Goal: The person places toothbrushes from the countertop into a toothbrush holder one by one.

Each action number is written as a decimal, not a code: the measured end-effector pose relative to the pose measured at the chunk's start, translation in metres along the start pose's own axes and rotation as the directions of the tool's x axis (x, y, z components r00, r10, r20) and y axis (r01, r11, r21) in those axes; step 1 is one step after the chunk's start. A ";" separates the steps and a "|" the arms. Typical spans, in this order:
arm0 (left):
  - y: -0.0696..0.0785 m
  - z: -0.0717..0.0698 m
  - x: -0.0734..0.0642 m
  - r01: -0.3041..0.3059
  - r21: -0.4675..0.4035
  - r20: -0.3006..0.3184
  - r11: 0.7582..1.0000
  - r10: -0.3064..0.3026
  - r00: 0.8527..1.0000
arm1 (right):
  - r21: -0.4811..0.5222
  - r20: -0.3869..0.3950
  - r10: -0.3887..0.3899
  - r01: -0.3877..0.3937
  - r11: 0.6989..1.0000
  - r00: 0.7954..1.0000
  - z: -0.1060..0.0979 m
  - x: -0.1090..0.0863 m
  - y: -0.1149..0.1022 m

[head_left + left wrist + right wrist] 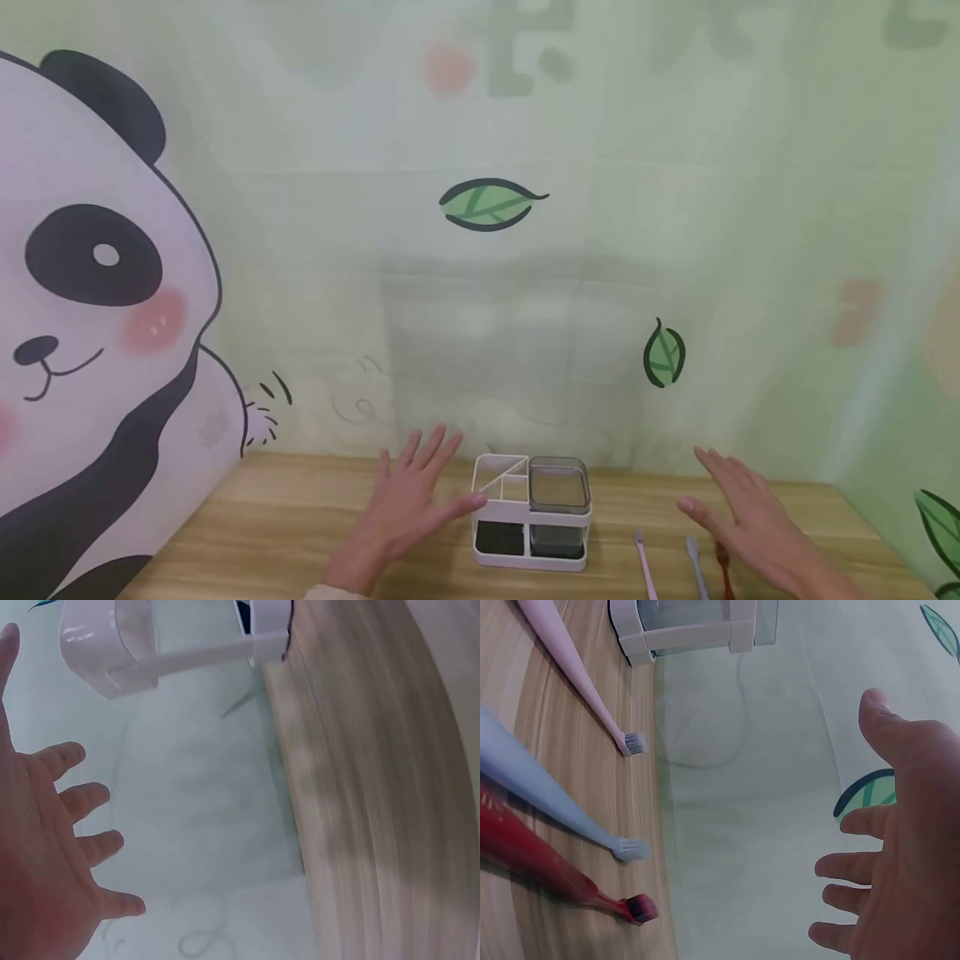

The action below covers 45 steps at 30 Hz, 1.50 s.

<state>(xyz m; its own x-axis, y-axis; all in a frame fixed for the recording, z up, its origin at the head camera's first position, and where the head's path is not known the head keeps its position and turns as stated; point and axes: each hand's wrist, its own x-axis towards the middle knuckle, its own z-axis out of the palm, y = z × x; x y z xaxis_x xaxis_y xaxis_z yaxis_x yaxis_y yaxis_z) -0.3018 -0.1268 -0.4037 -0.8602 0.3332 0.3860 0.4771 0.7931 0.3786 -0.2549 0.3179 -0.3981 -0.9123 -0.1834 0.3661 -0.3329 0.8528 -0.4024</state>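
Note:
A white organizer [551,518] with divided top slots and a clear grey cup [559,485] stands on the table near the wall. My left hand [408,500] is spread beside it on the left, thumb overlapping its edge in the head view, holding nothing. Over on the right, my right hand [757,525] is held with fingers extended above the table, also holding nothing. Three toothbrushes lie near it: a pink toothbrush [577,671], a blue toothbrush [544,784] and a red toothbrush [540,859]. Part of the red one is hidden behind the right hand in the head view.
The wood-grain table [255,517] ends at a pale green cloth backdrop [315,250] printed with a panda [90,333] and leaves. The backdrop also closes off the table's left and right sides.

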 end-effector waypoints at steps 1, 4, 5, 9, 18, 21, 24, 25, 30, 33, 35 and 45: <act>0.002 0.001 0.001 -0.005 -0.011 0.001 1.000 0.005 1.000 | 0.017 -0.011 -0.010 0.010 1.000 1.000 0.000 0.000 0.001; 0.007 0.003 0.005 -0.019 -0.053 -0.003 0.998 0.018 1.000 | 0.058 -0.038 -0.032 0.034 0.998 0.999 -0.002 -0.001 0.004; 0.008 0.003 0.006 -0.022 -0.065 -0.008 0.998 0.022 1.000 | 0.065 -0.043 -0.034 0.037 0.997 0.998 -0.003 -0.002 0.005; 0.012 0.007 0.011 -0.052 -0.117 -0.028 0.992 0.049 0.998 | 0.050 -0.009 0.014 -0.013 0.999 1.000 -0.007 -0.003 0.010; 0.014 0.015 0.015 -0.046 -0.341 -0.026 0.939 0.040 0.999 | 0.123 0.139 0.199 -0.216 0.969 0.970 -0.020 -0.002 0.025; 0.013 0.018 0.014 -0.052 -0.387 -0.032 0.921 0.043 0.999 | 0.144 0.161 0.240 -0.263 0.954 0.957 -0.021 -0.002 0.032; 0.012 0.022 0.014 -0.050 -0.407 -0.034 0.912 0.040 0.999 | 0.168 0.175 0.253 -0.282 0.944 0.951 -0.020 -0.003 0.040; 0.011 0.023 0.014 -0.044 -0.413 -0.031 0.910 0.035 0.999 | 0.175 0.178 0.248 -0.279 0.944 0.952 -0.020 -0.004 0.043; 0.011 0.027 0.015 -0.021 -0.453 -0.017 0.891 0.015 1.000 | 0.185 0.206 0.255 -0.293 0.938 0.945 -0.018 -0.008 0.054; 0.011 0.030 0.017 -0.034 -0.502 -0.018 0.864 0.029 0.999 | 0.201 0.237 0.262 -0.311 0.929 0.936 -0.016 -0.010 0.059; 0.011 0.033 0.017 -0.042 -0.533 -0.020 0.845 0.037 0.999 | 0.224 0.266 0.266 -0.328 0.918 0.927 -0.015 -0.011 0.062; 0.012 0.039 0.017 -0.065 -0.607 -0.067 0.792 0.031 0.997 | 0.251 0.370 0.366 -0.471 0.846 0.854 -0.007 -0.015 0.071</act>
<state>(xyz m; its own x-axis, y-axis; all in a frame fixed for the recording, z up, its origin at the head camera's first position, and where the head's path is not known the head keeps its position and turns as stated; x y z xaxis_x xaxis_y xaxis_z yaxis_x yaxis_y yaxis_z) -0.3175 -0.0919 -0.4250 -0.8310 0.3224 0.4533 0.5435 0.2972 0.7851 -0.2627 0.3843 -0.4265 -0.9891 -0.0257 -0.1450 0.0883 0.6846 -0.7236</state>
